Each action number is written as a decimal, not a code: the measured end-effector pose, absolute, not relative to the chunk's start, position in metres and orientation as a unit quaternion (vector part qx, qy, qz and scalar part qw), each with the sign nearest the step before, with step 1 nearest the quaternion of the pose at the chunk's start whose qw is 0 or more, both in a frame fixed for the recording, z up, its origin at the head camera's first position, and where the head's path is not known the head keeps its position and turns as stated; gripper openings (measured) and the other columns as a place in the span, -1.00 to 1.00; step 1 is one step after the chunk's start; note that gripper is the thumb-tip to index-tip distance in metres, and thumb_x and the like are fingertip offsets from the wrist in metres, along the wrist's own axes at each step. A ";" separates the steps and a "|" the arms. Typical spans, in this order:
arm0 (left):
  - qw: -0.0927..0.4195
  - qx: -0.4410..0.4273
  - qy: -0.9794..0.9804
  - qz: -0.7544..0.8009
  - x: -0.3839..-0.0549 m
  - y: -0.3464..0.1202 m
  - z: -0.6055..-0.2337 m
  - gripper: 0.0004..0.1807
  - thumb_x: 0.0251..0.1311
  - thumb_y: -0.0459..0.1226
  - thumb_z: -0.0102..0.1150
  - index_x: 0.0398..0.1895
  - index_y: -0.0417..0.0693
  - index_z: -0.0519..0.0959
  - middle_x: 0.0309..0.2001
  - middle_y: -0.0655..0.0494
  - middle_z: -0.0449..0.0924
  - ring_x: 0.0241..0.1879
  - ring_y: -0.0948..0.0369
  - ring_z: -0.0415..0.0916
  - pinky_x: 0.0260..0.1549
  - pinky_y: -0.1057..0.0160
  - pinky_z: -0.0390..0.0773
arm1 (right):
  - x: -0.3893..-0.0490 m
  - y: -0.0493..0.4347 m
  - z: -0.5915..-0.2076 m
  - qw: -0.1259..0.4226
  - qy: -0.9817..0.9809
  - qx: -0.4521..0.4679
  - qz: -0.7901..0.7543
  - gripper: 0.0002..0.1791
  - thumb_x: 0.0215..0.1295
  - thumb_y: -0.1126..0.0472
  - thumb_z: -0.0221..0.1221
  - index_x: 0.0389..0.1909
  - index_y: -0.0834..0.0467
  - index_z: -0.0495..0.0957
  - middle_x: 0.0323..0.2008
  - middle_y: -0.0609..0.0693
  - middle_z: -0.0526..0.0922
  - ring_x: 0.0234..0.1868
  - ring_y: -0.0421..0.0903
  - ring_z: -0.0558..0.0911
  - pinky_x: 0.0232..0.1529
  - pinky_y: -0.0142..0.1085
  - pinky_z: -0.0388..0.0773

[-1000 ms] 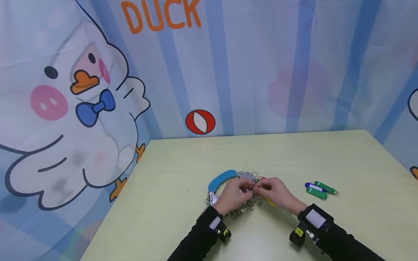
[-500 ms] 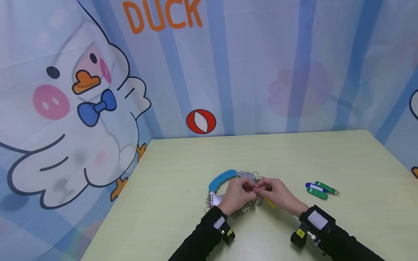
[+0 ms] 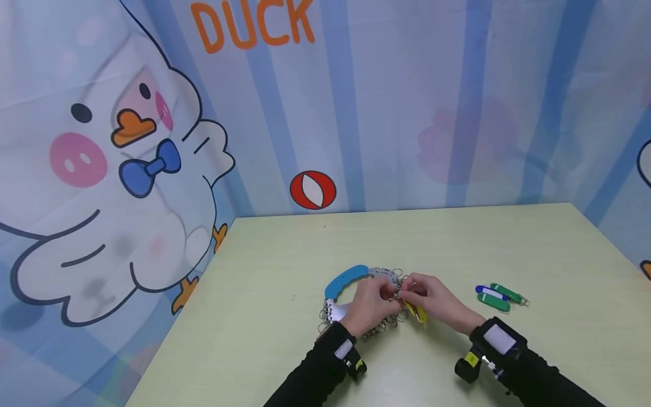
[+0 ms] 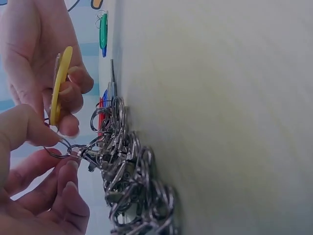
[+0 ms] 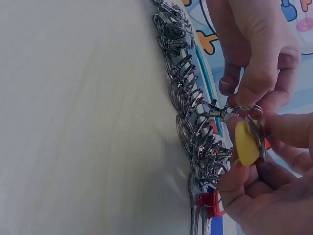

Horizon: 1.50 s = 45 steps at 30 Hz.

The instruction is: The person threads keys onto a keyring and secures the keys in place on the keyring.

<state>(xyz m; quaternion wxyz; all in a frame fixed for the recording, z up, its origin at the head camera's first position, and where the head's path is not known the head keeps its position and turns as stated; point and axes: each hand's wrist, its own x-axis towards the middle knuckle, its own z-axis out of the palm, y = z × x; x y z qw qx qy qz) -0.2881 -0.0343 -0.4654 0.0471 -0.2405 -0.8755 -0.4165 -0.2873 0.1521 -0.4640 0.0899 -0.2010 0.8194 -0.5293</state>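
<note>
Table holds two green tags, right hand one yellow tag.

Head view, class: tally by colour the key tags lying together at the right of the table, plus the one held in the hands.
Green tags: 2
Blue tag: 1
Yellow tag, in the right hand: 1
Total: 4

We read one word, "DUCK", in orange capitals high on the blue backdrop.
</note>
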 end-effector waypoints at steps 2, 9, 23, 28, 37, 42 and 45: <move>0.049 -0.240 -0.878 -0.412 -0.288 -0.034 -0.465 -0.89 -0.03 -0.39 0.34 -0.43 -0.08 0.60 -0.43 0.14 0.61 -0.44 0.44 0.39 -0.44 0.52 0.41 | -0.288 0.151 -0.465 0.078 0.821 -0.205 -0.527 -0.84 0.36 0.17 0.14 -0.18 0.19 0.52 -0.25 0.08 0.66 -0.33 -0.15 0.52 -0.33 -0.41 0.43; 0.043 -0.251 -0.881 -0.399 -0.287 -0.033 -0.463 -0.91 -0.04 -0.40 0.29 -0.42 -0.12 0.60 -0.45 0.12 0.59 -0.45 0.42 0.34 -0.45 0.53 0.37 | -0.285 0.151 -0.464 0.045 0.824 -0.195 -0.530 -0.82 0.33 0.11 0.18 -0.21 0.13 0.62 -0.21 0.08 0.66 -0.28 -0.17 0.54 -0.26 -0.40 0.48; 0.049 -0.239 -0.883 -0.400 -0.289 -0.036 -0.464 -0.90 -0.06 -0.38 0.31 -0.42 -0.08 0.64 -0.43 0.13 0.63 -0.42 0.40 0.40 -0.42 0.52 0.40 | -0.287 0.149 -0.464 0.049 0.821 -0.212 -0.528 -0.86 0.31 0.14 0.19 -0.32 0.14 0.62 -0.36 0.06 0.62 -0.43 -0.22 0.48 -0.40 -0.43 0.40; 0.049 -0.240 -0.884 -0.398 -0.288 -0.037 -0.464 -0.90 -0.05 -0.37 0.33 -0.41 -0.07 0.65 -0.42 0.14 0.65 -0.39 0.38 0.44 -0.39 0.53 0.42 | -0.287 0.147 -0.466 0.049 0.825 -0.201 -0.526 -0.88 0.31 0.17 0.19 -0.34 0.14 0.61 -0.37 0.04 0.62 -0.42 -0.21 0.49 -0.40 -0.43 0.40; 0.041 -0.240 -0.884 -0.398 -0.287 -0.037 -0.461 -0.88 -0.05 -0.39 0.31 -0.39 -0.08 0.66 -0.42 0.14 0.65 -0.43 0.44 0.40 -0.42 0.53 0.41 | -0.286 0.150 -0.467 0.044 0.830 -0.224 -0.508 -0.92 0.27 0.19 0.23 -0.39 0.10 0.63 -0.33 0.02 0.65 -0.39 -0.20 0.52 -0.37 -0.41 0.44; 0.016 -0.217 -0.873 -0.437 -0.288 -0.040 -0.463 -0.86 0.04 -0.33 0.30 -0.30 -0.12 0.65 -0.39 0.14 0.63 -0.43 0.45 0.43 -0.41 0.51 0.46 | -0.284 0.150 -0.466 0.020 0.840 -0.243 -0.484 -0.92 0.25 0.20 0.25 -0.41 0.10 0.60 -0.36 0.00 0.65 -0.40 -0.24 0.54 -0.38 -0.43 0.48; 0.003 -0.216 -0.863 -0.456 -0.289 -0.043 -0.465 -0.87 0.08 -0.32 0.28 -0.28 -0.12 0.64 -0.38 0.12 0.63 -0.43 0.45 0.45 -0.40 0.49 0.47 | -0.284 0.150 -0.466 0.014 0.844 -0.263 -0.467 -0.95 0.23 0.21 0.26 -0.37 0.10 0.59 -0.36 -0.02 0.63 -0.42 -0.27 0.51 -0.39 -0.44 0.48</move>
